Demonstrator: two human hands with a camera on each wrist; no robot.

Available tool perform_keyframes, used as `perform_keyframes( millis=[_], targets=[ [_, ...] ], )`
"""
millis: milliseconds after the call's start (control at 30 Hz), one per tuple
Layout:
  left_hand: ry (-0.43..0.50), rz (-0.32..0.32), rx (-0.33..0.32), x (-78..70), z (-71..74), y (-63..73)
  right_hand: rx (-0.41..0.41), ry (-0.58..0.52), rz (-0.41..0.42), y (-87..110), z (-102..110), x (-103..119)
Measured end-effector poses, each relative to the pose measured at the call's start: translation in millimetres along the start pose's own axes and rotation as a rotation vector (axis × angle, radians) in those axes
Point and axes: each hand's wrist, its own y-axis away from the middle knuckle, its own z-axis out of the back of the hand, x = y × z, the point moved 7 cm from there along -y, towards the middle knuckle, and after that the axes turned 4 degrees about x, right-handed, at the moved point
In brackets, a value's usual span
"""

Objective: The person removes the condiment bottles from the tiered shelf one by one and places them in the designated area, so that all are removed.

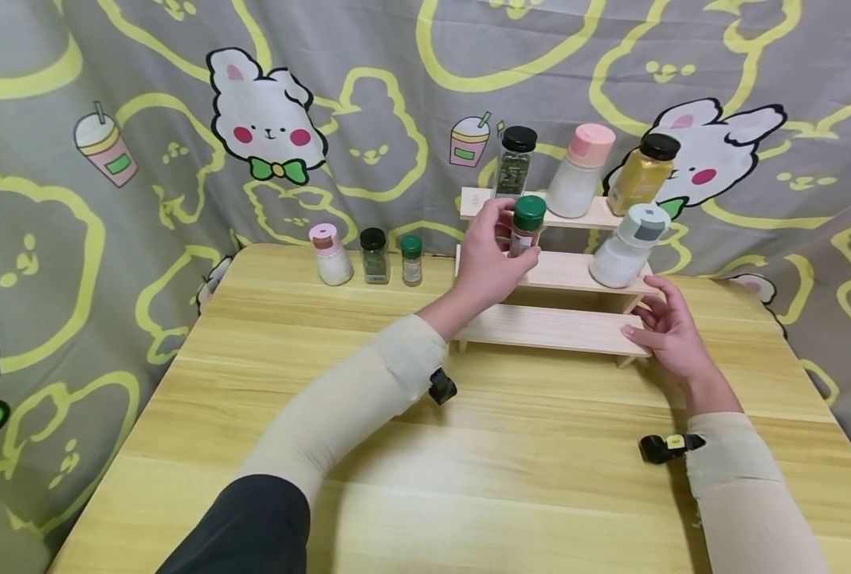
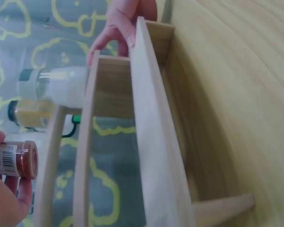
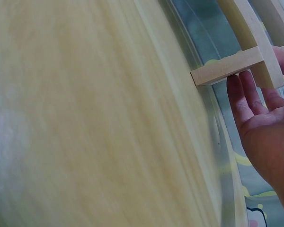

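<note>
My left hand [image 1: 490,259] grips a small spice jar [image 1: 527,227] with a green lid, upright over the left part of the middle shelf. In the left wrist view, reddish-brown contents and a barcode label show on this jar [image 2: 14,160]. The three-tier wooden rack [image 1: 550,327] is held at its right end by my right hand [image 1: 672,331]. Its thumb lies on the bottom shelf's end, and a finger reaches up to the middle shelf. The right wrist view shows fingertips [image 3: 246,80] against a leg of the rack [image 3: 227,66]. A white-filled shaker [image 1: 621,247] with a grey-blue cap stands at the middle shelf's right end.
On the top shelf stand a black-capped herb jar [image 1: 513,167], a pink-capped shaker [image 1: 576,179] and a yellow jar [image 1: 641,179]. Left of the rack, a pink-capped shaker [image 1: 334,259], a black-capped jar [image 1: 375,259] and a green-capped jar [image 1: 411,263] stand on the table [image 1: 289,343] by the curtain [image 1: 375,96].
</note>
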Motion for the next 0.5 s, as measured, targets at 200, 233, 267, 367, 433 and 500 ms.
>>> perform_keyframes(
  millis=[200, 233, 267, 367, 433, 500],
  targets=[
    [0.046, -0.034, -0.027, -4.7, 21.7, 4.8, -0.013, 0.006, -0.005, 0.8, 0.4, -0.1],
    [0.05, -0.036, -0.034, -4.8, 25.5, 5.7, -0.018, 0.008, -0.008, 1.0, 0.6, -0.2],
    [0.051, -0.037, -0.044, -4.8, 29.5, 6.7, -0.023, 0.01, -0.01, 1.2, 0.7, -0.3],
    [0.044, -0.026, -0.078, -3.5, 42.3, 10.3, -0.024, 0.001, -0.014, 1.4, 0.8, -0.6],
    [0.039, -0.019, -0.103, -0.9, 51.6, 12.9, -0.026, 0.002, -0.016, 1.3, 1.0, -0.9],
    [0.043, -0.005, -0.127, 3.4, 61.6, 15.6, -0.022, 0.001, -0.016, 1.0, 0.7, -1.0]
  ],
)
